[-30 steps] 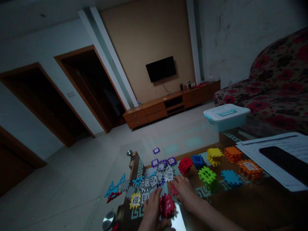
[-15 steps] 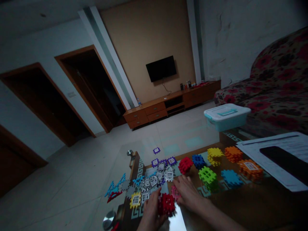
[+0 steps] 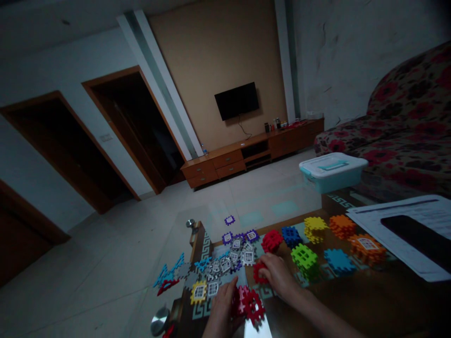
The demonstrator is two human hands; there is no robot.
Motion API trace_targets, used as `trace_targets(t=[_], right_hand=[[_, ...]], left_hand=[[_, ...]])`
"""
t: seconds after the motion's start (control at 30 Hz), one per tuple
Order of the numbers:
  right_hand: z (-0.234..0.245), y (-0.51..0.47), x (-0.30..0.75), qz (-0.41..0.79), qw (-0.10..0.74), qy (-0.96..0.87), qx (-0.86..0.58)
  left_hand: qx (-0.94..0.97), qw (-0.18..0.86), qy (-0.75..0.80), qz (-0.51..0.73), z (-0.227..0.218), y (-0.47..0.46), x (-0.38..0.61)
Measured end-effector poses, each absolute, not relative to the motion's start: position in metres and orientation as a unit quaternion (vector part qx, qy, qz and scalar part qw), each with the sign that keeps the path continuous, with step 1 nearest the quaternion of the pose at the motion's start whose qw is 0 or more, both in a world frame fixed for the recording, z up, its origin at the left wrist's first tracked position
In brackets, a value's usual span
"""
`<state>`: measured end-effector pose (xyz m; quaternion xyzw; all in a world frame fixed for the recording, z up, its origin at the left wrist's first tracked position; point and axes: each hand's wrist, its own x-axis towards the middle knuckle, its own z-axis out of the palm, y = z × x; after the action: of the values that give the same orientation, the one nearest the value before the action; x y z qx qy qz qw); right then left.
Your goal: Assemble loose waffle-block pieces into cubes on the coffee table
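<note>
The fingers (image 3: 228, 290) of my left hand (image 3: 220, 311) are curled tight around a red block cluster (image 3: 249, 306), held just above the near edge of the glass table (image 3: 352, 300). Just beside it, my right hand (image 3: 279, 276) lies knuckles up, its fingertips closed on a single red tile (image 3: 260, 272) that rests on the glass.

At the far left a loose pile of tiles (image 3: 225, 264) spreads out, grey, purple, blue and yellow, many with white window prints. To the right of my hands stand built cubes: a red cube (image 3: 271, 240), a blue cube (image 3: 291, 235), a green cube (image 3: 303, 257), a yellow cube (image 3: 314, 228) and an orange cube (image 3: 341, 226).

The only container is a teal storage box (image 3: 331, 172) at the far end of the table, well apart from my hands. Its white lid is on, so I cannot see what is inside.

At the far right, papers (image 3: 398, 220) carry a dark phone (image 3: 419, 237), which the frame edge cuts off. My left wrist is cut off by the bottom edge. The room is dim, and my palm hides how the cluster's pieces join.
</note>
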<state>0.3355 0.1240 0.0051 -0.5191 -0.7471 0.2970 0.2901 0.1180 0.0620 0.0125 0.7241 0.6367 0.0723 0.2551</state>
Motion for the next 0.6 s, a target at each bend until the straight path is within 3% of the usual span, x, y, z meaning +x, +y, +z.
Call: trace_targets(t=[0.07,0.2,0.6], right_hand=[[0.012,0.125,0.338,0.360,0.318,-0.731,-0.484],[0.016,0.117,0.336,0.459,0.289,-0.743,-0.392],[-0.017,0.108,0.320,0.337,0.211,-0.806,-0.439]], left_hand=[[0.734,0.256,0.623,0.092,0.004,0.063,0.113],[0.748,0.261,0.595,0.139,-0.009,0.065,0.107],[0.747,0.237,0.599,0.164,-0.027,0.070,0.113]])
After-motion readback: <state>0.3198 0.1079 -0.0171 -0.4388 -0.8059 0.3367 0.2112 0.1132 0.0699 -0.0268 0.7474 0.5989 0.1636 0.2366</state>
